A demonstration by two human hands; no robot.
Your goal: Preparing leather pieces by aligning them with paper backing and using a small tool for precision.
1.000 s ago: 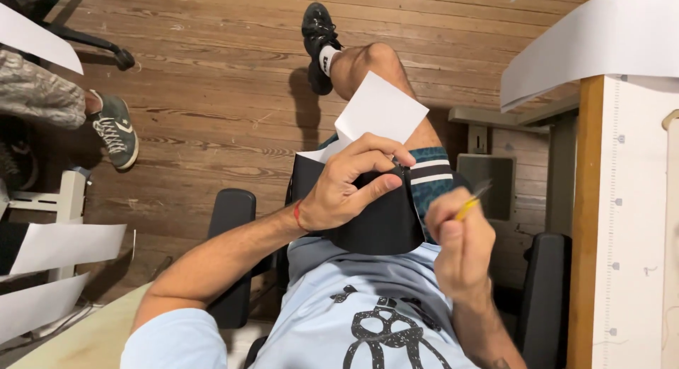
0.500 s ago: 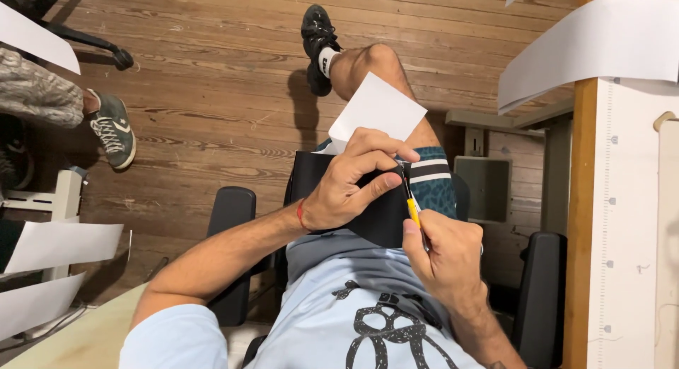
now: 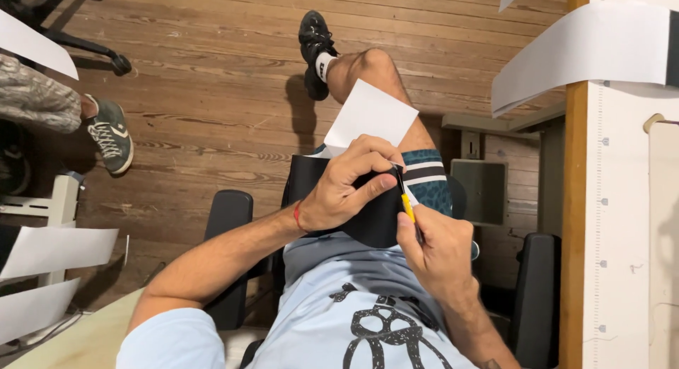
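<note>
Centre frame: left hand (image 3: 346,188) grips one black flat pad (image 3: 368,220) bearing one white paper sheet (image 3: 369,116). Right hand (image 3: 435,252) pinches one yellow-black pen (image 3: 404,197).

The lower part of the white rectangular sheet of paper (image 3: 371,114) is hidden behind the left hand (image 3: 346,188) and the black flat folder (image 3: 368,213) on the lap, and the tip of the yellow and black pen (image 3: 404,199) meets the folder at a spot too small to make out. At nine o'clock, another person's grey laced sneaker (image 3: 109,132) shows, but the leg above it is cut off by the left edge. The pale worktop (image 3: 629,199) at three o'clock runs out past the right edge.
</note>
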